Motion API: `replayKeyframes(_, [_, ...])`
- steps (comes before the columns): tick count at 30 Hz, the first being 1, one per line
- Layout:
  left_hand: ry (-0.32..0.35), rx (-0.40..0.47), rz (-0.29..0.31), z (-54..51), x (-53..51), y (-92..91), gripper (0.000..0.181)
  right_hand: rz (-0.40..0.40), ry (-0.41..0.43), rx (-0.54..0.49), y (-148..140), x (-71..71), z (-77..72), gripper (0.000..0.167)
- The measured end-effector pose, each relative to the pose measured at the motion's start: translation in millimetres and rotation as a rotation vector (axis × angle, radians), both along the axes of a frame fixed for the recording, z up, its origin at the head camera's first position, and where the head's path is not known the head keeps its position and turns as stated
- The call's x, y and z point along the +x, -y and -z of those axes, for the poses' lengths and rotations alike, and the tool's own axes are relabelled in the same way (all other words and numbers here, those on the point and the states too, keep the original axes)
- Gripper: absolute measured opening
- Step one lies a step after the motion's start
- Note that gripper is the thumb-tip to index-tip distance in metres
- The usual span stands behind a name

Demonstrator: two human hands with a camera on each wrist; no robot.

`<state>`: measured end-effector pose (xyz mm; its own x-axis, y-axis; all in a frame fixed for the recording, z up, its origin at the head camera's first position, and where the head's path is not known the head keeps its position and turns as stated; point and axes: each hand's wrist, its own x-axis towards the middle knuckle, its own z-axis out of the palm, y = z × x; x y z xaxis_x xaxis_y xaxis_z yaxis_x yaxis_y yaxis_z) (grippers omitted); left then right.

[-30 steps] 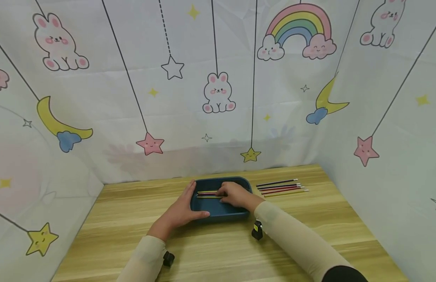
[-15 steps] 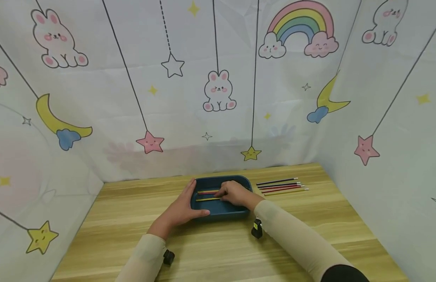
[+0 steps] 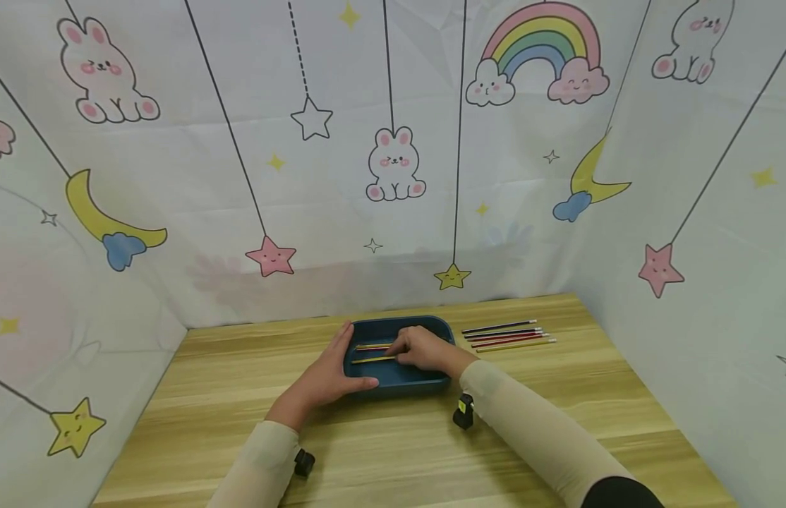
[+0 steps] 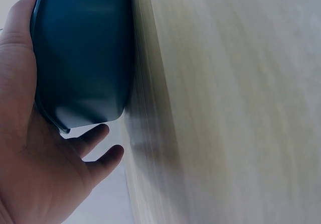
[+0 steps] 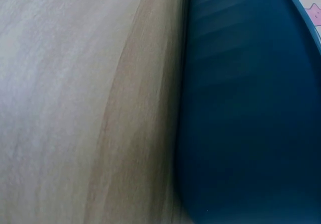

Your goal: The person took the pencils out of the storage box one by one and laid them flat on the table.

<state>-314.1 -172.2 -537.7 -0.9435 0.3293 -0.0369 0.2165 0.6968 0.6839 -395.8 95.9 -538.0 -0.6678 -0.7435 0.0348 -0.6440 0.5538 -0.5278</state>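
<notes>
A dark blue rectangular tray (image 3: 408,389) stands on the table in the head view. My left hand (image 3: 323,384) rests against its left end, thumb along the front rim and fingers stretched along the side. The left wrist view shows that hand (image 4: 42,148) against the tray's rim (image 4: 37,91), with two fingertips reaching past the corner. Inside the tray, my right hand (image 3: 425,349) pinches a yellow pencil (image 3: 370,360). Behind it lie more pencils (image 3: 370,347), partly hidden by this hand. In the right wrist view only the tray's outer wall (image 5: 246,113) shows, without the hand.
Several pencils (image 3: 507,337), dark, red and yellow with white ends, lie side by side on the wooden table (image 3: 380,451) right of the tray. White cloth walls (image 3: 329,212) with printed rabbits and stars enclose the table behind and at both sides.
The yellow pencil has shifted toward the tray's front, apart from the others, with the right hand's fingers on it. The left hand and tray stay in place.
</notes>
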Motion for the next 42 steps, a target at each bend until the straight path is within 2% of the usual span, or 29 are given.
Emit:
replayKeyframes(13, [-0.003, -0.014, -0.002, 0.6, -0.2, -0.8, 0.132, -0.046, -0.006, -0.070, -5.0, 2.4, -11.7, 0.026])
replayKeyframes(19, [-0.005, -0.011, -0.002, 0.1, -0.5, -0.7, 0.133, -0.046, -0.014, -0.089, -10.4, 3.8, -22.9, 0.027])
replayKeyframes(25, [-0.003, -0.013, -0.005, -0.5, -0.2, -1.2, 0.134, -0.053, 0.050, -0.140, -20.4, 5.9, -36.5, 0.029])
replayKeyframes(35, [-0.007, -0.024, -0.006, 0.4, -2.4, -0.7, 0.134, -0.080, 0.121, -0.144, -45.1, 7.2, -52.7, 0.030])
replayKeyframes(42, [-0.011, -0.021, -0.016, 2.2, -3.2, -1.1, 0.135, -0.089, 0.111, -0.157, -66.5, 10.6, -61.0, 0.028])
